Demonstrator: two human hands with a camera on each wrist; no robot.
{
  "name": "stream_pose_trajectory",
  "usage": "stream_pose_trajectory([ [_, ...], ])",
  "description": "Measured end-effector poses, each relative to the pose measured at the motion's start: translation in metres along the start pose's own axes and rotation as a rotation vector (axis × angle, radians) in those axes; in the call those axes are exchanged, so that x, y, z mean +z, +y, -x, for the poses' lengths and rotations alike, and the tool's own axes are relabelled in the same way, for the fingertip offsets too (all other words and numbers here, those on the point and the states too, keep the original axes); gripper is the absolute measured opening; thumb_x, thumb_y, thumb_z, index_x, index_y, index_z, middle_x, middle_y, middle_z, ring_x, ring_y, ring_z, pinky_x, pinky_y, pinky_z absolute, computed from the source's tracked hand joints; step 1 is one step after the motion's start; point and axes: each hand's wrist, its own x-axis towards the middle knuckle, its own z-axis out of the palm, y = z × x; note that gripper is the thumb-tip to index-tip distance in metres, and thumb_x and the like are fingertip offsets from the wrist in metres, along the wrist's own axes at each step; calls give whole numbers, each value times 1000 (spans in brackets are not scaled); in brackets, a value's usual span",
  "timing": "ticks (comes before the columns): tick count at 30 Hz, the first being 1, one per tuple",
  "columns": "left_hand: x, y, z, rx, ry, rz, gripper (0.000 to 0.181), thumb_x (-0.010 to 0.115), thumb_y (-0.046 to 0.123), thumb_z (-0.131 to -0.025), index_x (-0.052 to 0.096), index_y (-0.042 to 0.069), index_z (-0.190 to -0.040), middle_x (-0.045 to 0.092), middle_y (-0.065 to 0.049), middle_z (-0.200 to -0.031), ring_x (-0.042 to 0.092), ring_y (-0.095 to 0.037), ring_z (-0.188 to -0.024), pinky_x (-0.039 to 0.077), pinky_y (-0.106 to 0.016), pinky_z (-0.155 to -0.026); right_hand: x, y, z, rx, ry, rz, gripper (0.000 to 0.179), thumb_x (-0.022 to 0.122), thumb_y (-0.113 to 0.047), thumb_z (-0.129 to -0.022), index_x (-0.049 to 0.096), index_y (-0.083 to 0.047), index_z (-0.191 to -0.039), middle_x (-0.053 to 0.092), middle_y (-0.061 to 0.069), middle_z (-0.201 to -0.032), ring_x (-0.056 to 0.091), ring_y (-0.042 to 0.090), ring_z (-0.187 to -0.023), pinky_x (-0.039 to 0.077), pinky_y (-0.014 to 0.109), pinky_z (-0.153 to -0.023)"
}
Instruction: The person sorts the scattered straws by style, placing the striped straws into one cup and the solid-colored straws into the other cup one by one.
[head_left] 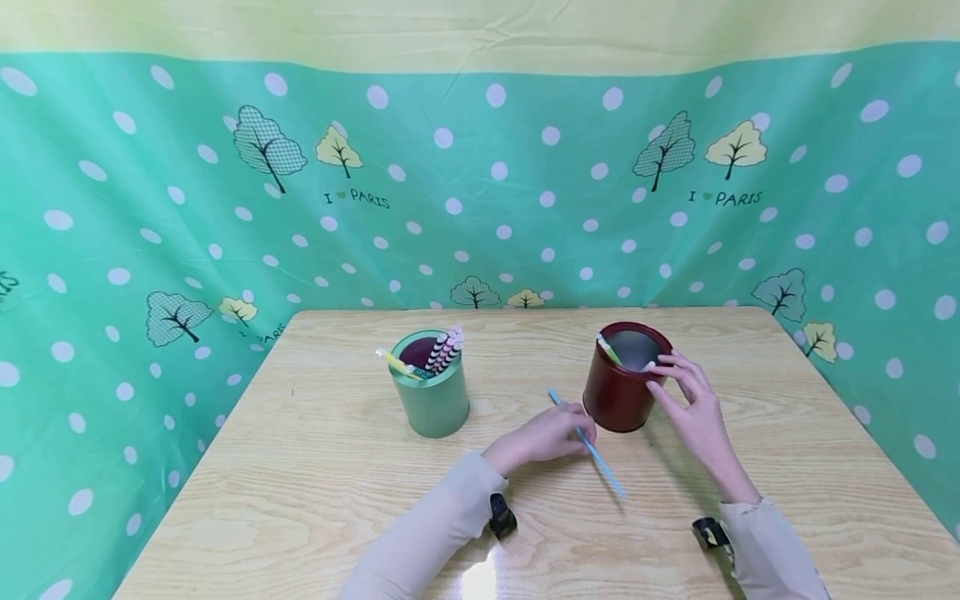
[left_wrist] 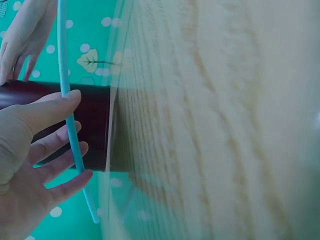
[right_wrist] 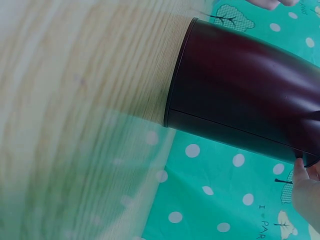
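My left hand (head_left: pixel 558 433) holds a thin light-blue stick that looks like a straw (head_left: pixel 606 477), pinned between the thumb and the fingers. It slants over the table, just in front of a dark red pen holder (head_left: pixel 618 398). At that holder's right rim, my right hand (head_left: pixel 693 408) grips the edge, its thumb (right_wrist: pixel 300 182) against the outer wall near the top. A green-and-white stick (head_left: pixel 609 350) leans inside the holder on the left. A small white tip shows by the right fingers; what it belongs to is hidden.
A green pen holder (head_left: pixel 435 408) stands to the left, with several striped sticks (head_left: pixel 444 352) and a yellow one (head_left: pixel 397 362) in it. The wooden table (head_left: pixel 315 467) ends at a dotted green curtain (head_left: pixel 525 208) behind and at both sides.
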Motion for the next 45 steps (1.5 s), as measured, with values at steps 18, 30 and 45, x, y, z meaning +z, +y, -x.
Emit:
stream_pose_trajectory([
  [18, -13, 3, 4, -60, 193, 236, 9, 68, 13, -77, 62, 13, -83, 49, 2, -88, 45, -8, -84, 43, -19, -76, 1, 15, 0, -43, -6, -95, 27, 63, -4, -80, 61, -2, -107, 47, 8, -122, 26, 22, -129, 24, 24, -103],
  [30, -22, 9, 3, -72, 302, 358, 9, 67, 9, -77, 62, 7, -84, 54, -1, -85, 51, -10, -84, 46, -26, -77, 0, -27, -1, -6, -9, -10, 22, 59, 5, -80, 58, 9, -102, 45, 19, -116, 29, 31, -126, 28, 9, -95],
  [45, -36, 16, 3, -40, 414, 366, 6, 64, 11, -80, 60, 8, -84, 57, 0, -84, 53, -10, -81, 47, -19, -72, 0, -4, -1, -18, -9, -10, 23, 61, 1, -81, 59, 5, -103, 46, 15, -118, 29, 23, -127, 29, 12, -97],
])
